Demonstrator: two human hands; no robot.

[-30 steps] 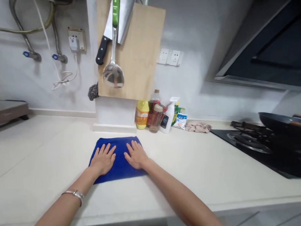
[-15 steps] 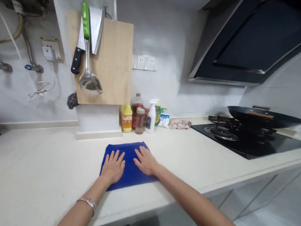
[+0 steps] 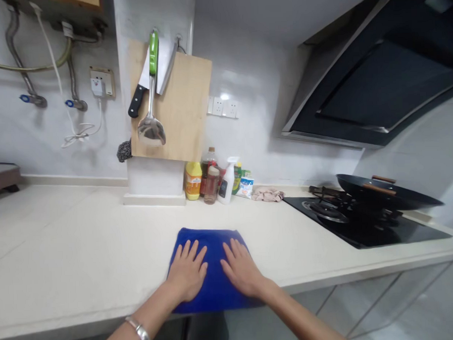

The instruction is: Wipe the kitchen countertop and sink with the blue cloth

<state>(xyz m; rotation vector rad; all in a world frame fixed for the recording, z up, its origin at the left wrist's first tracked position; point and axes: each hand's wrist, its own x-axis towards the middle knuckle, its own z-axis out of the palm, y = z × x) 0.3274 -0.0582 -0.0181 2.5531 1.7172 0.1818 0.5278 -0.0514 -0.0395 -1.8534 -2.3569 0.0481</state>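
Observation:
A blue cloth (image 3: 214, 269) lies spread on the pale countertop (image 3: 103, 243), its near side reaching the counter's front edge. Flat on its left part rests my left hand (image 3: 188, 270), fingers spread, with a silver bracelet on the wrist. My right hand (image 3: 242, 268) presses on the right part, palm down and fingers stretched out. Between the two hands a strip of bare cloth shows. Neither hand grips anything.
Bottles, including a yellow one (image 3: 193, 181) and a white spray bottle (image 3: 227, 182), stand against the wall beside a crumpled rag (image 3: 268, 194). A wok (image 3: 383, 192) sits on the black stove (image 3: 347, 230) at right. Knives and a spatula (image 3: 151, 128) hang before a cutting board (image 3: 187, 107).
Both hands and the blue cloth have slid toward me, to the counter's front edge. The camera view has also shifted and tilted slightly.

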